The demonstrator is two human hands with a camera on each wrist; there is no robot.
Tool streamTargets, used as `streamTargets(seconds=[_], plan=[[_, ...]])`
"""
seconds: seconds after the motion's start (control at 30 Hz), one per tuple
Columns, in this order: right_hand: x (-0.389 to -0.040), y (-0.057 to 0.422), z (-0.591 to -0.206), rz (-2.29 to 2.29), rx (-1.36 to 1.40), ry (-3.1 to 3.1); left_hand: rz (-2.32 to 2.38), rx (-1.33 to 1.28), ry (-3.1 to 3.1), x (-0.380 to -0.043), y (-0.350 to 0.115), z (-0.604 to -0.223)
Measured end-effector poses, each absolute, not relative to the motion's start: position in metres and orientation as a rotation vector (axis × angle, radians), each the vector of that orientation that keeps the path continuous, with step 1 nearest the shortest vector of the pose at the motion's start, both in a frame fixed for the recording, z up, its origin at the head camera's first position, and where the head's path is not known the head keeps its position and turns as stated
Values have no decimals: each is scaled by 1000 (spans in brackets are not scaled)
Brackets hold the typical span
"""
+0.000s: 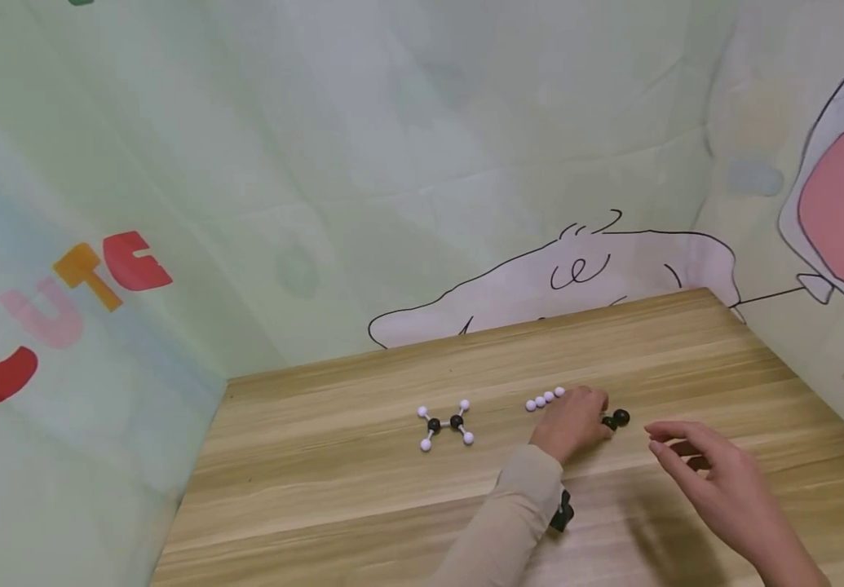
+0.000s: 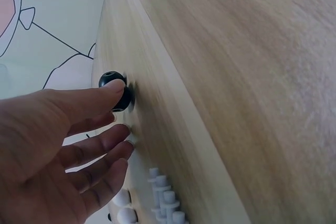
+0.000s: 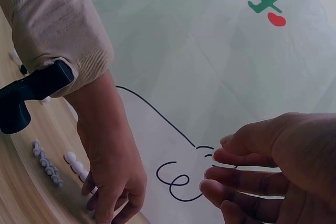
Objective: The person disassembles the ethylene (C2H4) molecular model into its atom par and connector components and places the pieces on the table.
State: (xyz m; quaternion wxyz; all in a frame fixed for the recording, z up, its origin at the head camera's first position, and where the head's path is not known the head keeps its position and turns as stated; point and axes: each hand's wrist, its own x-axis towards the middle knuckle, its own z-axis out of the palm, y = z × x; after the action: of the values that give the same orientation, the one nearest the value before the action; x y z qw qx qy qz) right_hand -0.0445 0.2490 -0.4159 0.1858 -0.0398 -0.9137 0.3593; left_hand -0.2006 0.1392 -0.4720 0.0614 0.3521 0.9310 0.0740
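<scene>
My left hand reaches over the table at two black balls that lie side by side. In the left wrist view its thumb lies across a black ball, with the index finger curled in behind; the other fingers hang loosely bent. To the right of the balls, my right hand hovers above the table, fingers slightly bent and nothing between them. Left of the left hand is a row of white balls. Farther left lies an assembled ball-and-stick model with two black balls and several white ones.
Short pale connector sticks lie in a row beside the white balls, hidden from the head view by the left arm. A dark camera is strapped at the left sleeve. Printed cloth walls rise behind the wooden table.
</scene>
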Motion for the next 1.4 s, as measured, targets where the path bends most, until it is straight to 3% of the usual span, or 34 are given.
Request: streamTargets(seconds=[1.0, 1.4], plan=[[-44, 244, -415, 1008, -93, -2577, 223, 1042, 2773, -197, 130, -466], [-50, 242, -414, 1043, -37, -2510, 527, 931, 2855, -207, 86, -448]])
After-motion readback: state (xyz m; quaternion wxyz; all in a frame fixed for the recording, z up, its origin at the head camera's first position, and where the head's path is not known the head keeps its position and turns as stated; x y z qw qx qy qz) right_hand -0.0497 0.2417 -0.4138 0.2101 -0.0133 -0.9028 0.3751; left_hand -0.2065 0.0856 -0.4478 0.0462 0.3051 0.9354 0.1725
